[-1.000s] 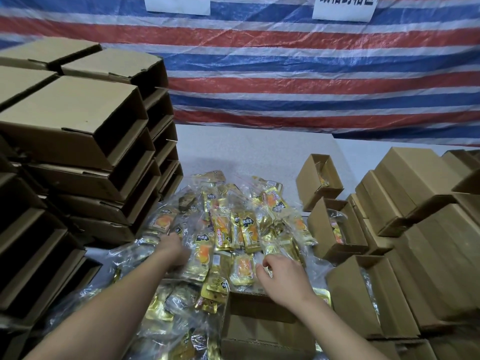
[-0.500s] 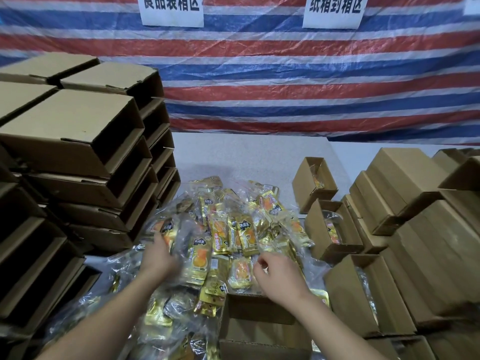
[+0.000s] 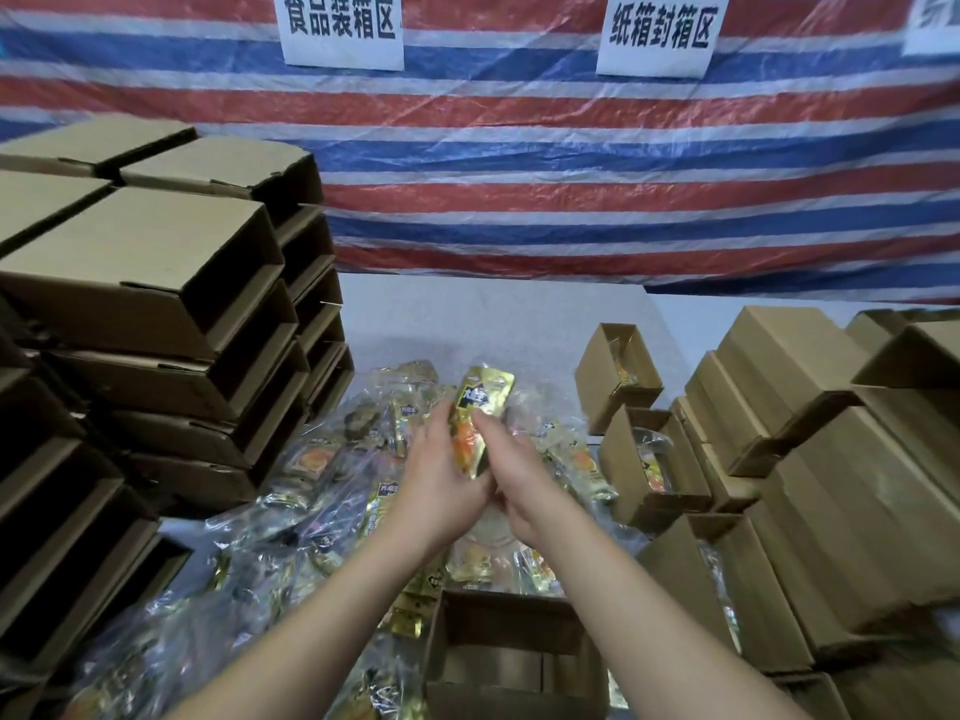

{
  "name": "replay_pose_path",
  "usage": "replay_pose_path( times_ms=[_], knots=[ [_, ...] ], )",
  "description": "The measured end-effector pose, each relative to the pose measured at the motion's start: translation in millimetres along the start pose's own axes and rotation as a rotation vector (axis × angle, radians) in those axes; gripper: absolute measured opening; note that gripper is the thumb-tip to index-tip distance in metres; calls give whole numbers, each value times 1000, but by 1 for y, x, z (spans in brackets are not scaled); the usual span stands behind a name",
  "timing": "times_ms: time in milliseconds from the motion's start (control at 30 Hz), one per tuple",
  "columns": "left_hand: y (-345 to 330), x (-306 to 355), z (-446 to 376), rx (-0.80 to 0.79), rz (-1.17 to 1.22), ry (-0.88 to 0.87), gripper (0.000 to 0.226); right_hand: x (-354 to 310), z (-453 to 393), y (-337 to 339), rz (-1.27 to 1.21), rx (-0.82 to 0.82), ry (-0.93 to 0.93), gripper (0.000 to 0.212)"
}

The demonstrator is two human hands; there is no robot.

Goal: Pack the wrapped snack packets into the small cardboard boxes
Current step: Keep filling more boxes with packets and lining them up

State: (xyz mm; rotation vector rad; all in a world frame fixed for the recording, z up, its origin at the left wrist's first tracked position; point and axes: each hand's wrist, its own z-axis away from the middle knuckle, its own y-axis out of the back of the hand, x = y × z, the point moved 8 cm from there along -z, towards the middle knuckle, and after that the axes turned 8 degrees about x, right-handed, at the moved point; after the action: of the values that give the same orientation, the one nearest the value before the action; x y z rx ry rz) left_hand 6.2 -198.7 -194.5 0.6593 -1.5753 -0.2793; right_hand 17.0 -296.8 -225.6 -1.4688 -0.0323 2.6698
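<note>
Both hands' grip: upright gold snack packet [image 3: 475, 423]

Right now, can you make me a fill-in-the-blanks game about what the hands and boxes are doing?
1. Both hands hold up one gold ____ above the pile.
2. The open box nearest the person looks ____ inside.
3. The tall stack of open boxes stands on the person's ____ side.
4. The sheet behind the table has red, white and ____ stripes.

Missing words: packet; empty; left; blue
</note>
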Motion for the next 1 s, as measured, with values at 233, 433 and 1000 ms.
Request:
replay_pose_path(
  times_ms=[233, 433, 1000],
  knots=[
    [-7, 8, 12, -105, 20, -98, 86, 2, 1, 41, -364, -85, -155, 33],
    [-10, -31, 14, -79, 240, 295, 108, 15, 2, 47, -625, -97, -156, 51],
    [18, 27, -13, -59, 384, 140, 40, 45, -4, 90, -160, 268, 127, 70]
  ],
)
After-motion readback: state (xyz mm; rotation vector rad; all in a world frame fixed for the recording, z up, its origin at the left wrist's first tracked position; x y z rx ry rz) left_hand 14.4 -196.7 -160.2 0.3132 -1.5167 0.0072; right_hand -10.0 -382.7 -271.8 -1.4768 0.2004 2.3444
